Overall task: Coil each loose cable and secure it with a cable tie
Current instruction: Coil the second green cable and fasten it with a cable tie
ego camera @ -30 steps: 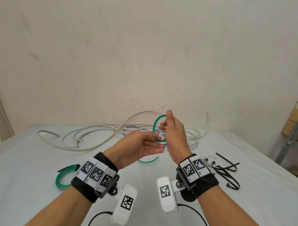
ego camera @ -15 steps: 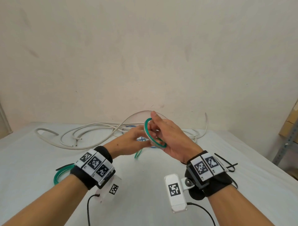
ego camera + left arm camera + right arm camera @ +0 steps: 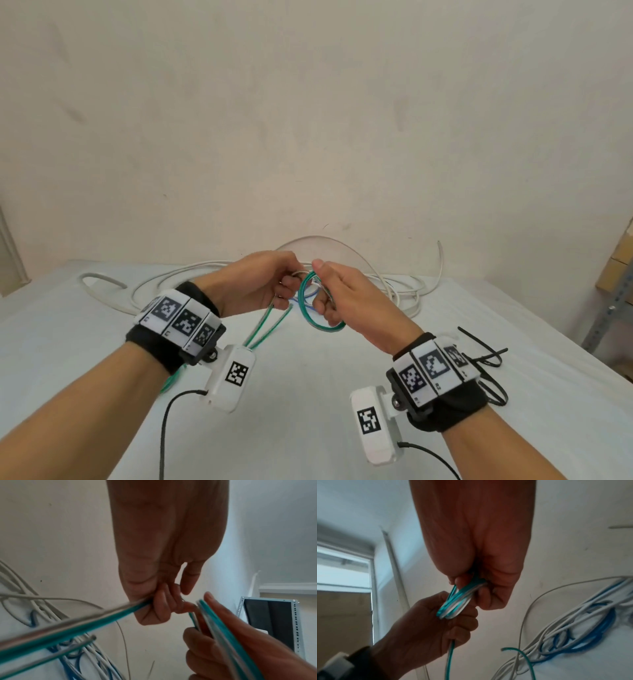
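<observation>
A green-and-white cable (image 3: 306, 310) is wound into a small coil held in the air between both hands over the white table (image 3: 308, 394). My right hand (image 3: 337, 301) grips the coil (image 3: 453, 605) with curled fingers and thumb on top. My left hand (image 3: 263, 286) grips the cable's loose run (image 3: 82, 626), which trails down and left under my left wrist (image 3: 267, 334). Black cable ties (image 3: 486, 363) lie on the table behind my right wrist.
A tangle of white cables (image 3: 164, 286) and blue cable (image 3: 590, 639) lies at the back of the table against the wall. A metal rack upright (image 3: 613, 308) and cardboard boxes (image 3: 620, 267) stand at the right edge.
Both hands came closer together and turned; the left hand now closes on the trailing cable, and the coil hangs lower under the right hand. The green coil at the left is hidden by my arm.
</observation>
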